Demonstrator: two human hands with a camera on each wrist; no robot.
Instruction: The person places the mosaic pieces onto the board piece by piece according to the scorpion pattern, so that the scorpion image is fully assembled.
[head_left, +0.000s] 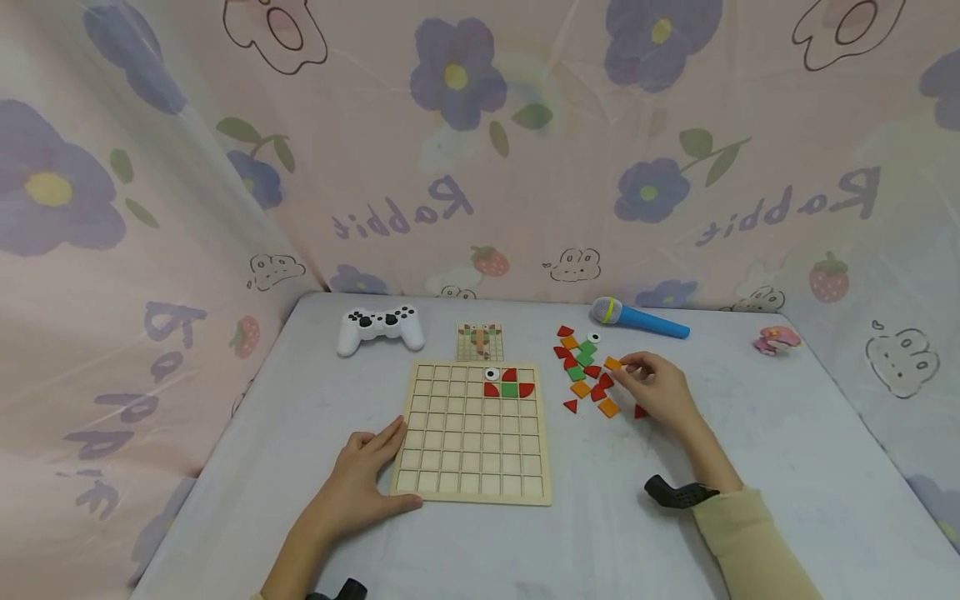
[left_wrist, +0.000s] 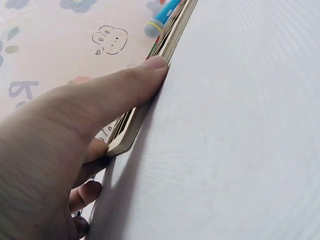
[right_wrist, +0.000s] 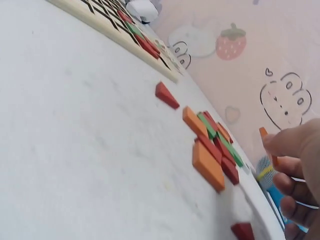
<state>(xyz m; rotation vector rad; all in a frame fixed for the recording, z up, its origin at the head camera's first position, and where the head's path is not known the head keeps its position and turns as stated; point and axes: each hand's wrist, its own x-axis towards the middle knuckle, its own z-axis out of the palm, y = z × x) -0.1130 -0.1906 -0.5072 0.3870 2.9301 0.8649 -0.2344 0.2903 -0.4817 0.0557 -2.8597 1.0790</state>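
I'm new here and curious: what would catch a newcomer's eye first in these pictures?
Probably the bright scatter of red, green and orange tiles, right of the pale gridded board. Next, perhaps, an orange tile pinched in the person's right grip, and the blue microphone lying farther back.

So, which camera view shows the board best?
The head view, because the board shows its full grid from above. The left wrist view shows mainly its edge; the right wrist view shows only one part, cut by the frame.

Board common to all views
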